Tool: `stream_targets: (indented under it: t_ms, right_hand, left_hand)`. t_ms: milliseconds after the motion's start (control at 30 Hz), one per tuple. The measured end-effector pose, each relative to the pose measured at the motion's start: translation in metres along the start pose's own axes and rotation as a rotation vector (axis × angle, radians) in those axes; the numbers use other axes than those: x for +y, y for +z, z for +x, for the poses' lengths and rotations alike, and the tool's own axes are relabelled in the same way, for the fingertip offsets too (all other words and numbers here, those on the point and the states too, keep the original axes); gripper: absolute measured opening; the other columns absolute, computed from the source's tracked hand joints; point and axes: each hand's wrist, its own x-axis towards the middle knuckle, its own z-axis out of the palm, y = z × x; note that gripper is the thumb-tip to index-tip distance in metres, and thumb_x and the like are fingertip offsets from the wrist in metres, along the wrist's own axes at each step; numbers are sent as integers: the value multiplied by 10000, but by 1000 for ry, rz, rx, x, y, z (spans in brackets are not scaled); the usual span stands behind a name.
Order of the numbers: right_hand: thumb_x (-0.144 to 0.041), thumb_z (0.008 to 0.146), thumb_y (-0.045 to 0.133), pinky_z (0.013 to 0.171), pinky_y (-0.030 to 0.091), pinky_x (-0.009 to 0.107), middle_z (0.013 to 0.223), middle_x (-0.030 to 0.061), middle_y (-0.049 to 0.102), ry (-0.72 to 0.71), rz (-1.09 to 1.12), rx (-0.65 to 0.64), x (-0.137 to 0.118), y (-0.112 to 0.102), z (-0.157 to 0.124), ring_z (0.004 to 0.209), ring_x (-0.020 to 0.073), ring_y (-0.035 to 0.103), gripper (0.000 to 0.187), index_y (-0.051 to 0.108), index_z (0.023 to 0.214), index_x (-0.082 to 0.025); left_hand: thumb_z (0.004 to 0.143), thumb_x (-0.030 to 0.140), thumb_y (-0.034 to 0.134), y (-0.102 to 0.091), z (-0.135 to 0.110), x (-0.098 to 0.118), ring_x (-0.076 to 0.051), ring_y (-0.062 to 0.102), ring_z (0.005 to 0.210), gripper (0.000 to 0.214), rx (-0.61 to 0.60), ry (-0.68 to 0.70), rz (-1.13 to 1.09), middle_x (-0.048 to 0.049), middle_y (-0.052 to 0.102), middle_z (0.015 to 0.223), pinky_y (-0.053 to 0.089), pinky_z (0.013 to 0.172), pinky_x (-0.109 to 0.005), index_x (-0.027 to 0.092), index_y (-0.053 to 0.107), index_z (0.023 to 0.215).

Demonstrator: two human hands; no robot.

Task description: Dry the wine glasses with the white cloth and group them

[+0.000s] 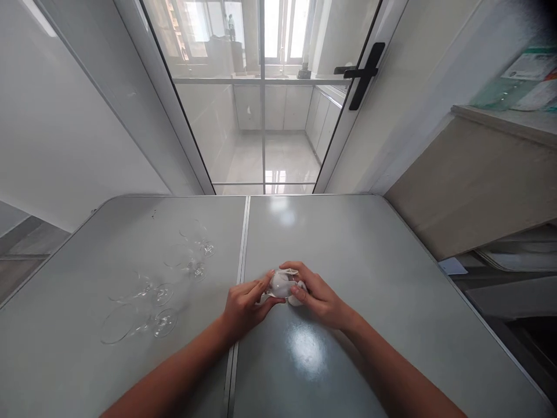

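Note:
Above the grey table, near its middle, my two hands meet around a small rounded glass (281, 285), with crumpled white cloth or paper (296, 297) against it. My left hand (248, 305) grips the glass from the left, fingers over the top and thumb below. From the other side, my right hand (322, 299) curls round the white material and presses it to the glass. The fingers hide much of both, so the glass's full shape cannot be made out. Several clear stemmed glasses stand to the left, among them a front one (165, 323) and a back one (208, 248).
The glossy grey table (348, 244) has a metal seam (243, 244) running front to back. Beyond it is a glass door (263, 133) with a black handle (366, 75). At right, a wooden shelf unit (474, 180) stands beside the table and holds packages (528, 81).

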Motion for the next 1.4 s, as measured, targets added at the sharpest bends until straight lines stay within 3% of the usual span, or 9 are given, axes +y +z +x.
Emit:
stream_targets:
  t_ms: [100, 200, 433, 700, 833, 1000, 1200, 1400]
  right_hand:
    - [-504, 1012, 526, 680, 471, 281, 982, 29, 675, 77, 233, 106, 2, -4, -5, 750, 176, 607, 431, 443, 1354, -254]
    - [-506, 1011, 532, 700, 453, 282, 963, 20, 651, 93, 191, 222, 2, -2, -6, 765, 176, 591, 400, 481, 1326, -264]
    - [-410, 1068, 420, 769, 441, 312, 930, 12, 655, -35, -22, -5, -5, 4, -3, 786, 176, 578, 410, 409, 1445, -250]
    - [-343, 1057, 455, 718, 432, 307, 827, 4, 650, -92, -128, 124, 7, -5, -11, 723, 175, 568, 212, 529, 1229, -243]
    - [-365, 1064, 442, 678, 413, 297, 761, -11, 599, -56, -140, 225, 10, -6, -11, 668, 163, 522, 244, 565, 1238, -246]
    - [-413, 1078, 405, 715, 418, 288, 860, -5, 618, 44, -23, 115, -1, -2, -5, 740, 160, 532, 352, 508, 1387, -278]
    - [-392, 1061, 461, 682, 398, 278, 776, -28, 586, -33, 41, 85, -2, -4, -8, 675, 146, 497, 305, 524, 1334, -270]
    - [-351, 1056, 482, 612, 353, 279, 659, -50, 492, -114, -24, 232, 11, -19, -14, 577, 142, 425, 205, 592, 1208, -268]
  left_hand:
    - [888, 363, 764, 0, 0, -1, -97, 614, 549, 627, -3, 2, -64, 20, 732, 734, 470, 555, -210, 230, 534, 1456]
    - [887, 360, 766, 1, -1, 1, -103, 637, 567, 621, -5, 15, -60, 10, 747, 752, 475, 568, -214, 217, 543, 1449]
    - [916, 368, 725, 1, -3, 5, -113, 656, 566, 555, -60, 21, 14, 13, 724, 693, 476, 577, -222, 198, 571, 1421]
    - [923, 306, 728, 0, 2, 10, -119, 675, 619, 659, -61, 86, -60, 5, 757, 791, 516, 613, -220, 231, 446, 1514]
    - [933, 254, 710, 0, 4, 5, -133, 723, 719, 635, -16, 91, -42, -36, 790, 929, 561, 696, -228, 217, 453, 1512]
    - [963, 131, 609, -1, 3, 1, -152, 751, 843, 649, -77, 248, 36, -99, 788, 1061, 568, 722, -243, 141, 362, 1563]
    - [958, 143, 620, -3, 2, 5, -148, 704, 699, 605, -30, 212, 19, -53, 765, 841, 543, 663, -250, 133, 420, 1529]
    - [965, 237, 639, 2, 1, 0, -89, 597, 566, 542, -164, 34, -259, 10, 714, 772, 503, 587, -192, 196, 482, 1482]
